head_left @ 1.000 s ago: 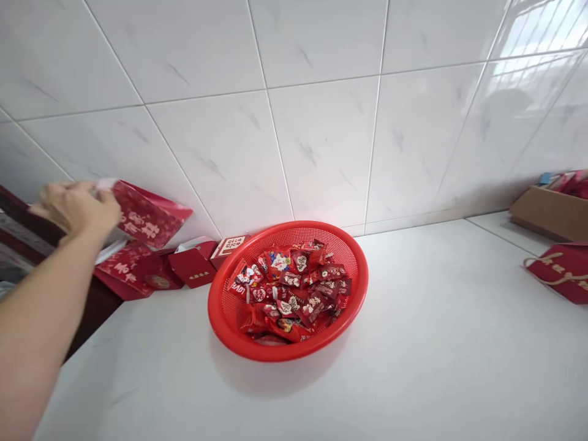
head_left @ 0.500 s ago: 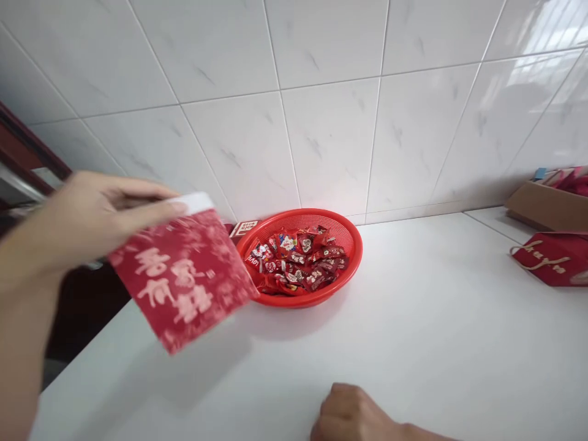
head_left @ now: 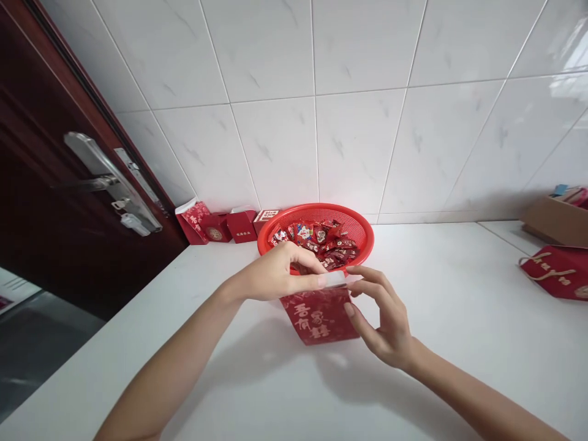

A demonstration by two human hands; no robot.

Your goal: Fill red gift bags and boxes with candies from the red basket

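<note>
A red paper gift bag [head_left: 320, 320] with pale lettering and a white top edge is held in front of the basket, roughly upright. My left hand [head_left: 275, 269] pinches its top edge between thumb and fingers. At the bag's upper right corner, my right hand [head_left: 383, 318] has its curved fingertips on the white edge and its thumb against the side. Just behind is a red plastic basket [head_left: 365, 239] holding many wrapped candies [head_left: 333, 242], partly hidden by my left hand and the bag.
Several small red boxes [head_left: 242, 225] line the wall left of the basket, by a dark red door [head_left: 59, 110] with a metal handle. At the right are a red box with a cord [head_left: 558, 271] and a cardboard box [head_left: 554, 219]. All stand on a white tabletop [head_left: 450, 294].
My left hand has brought the bag rightward to the front of the basket. My right hand has risen from the tabletop to the bag. The view has turned left, showing the door.
</note>
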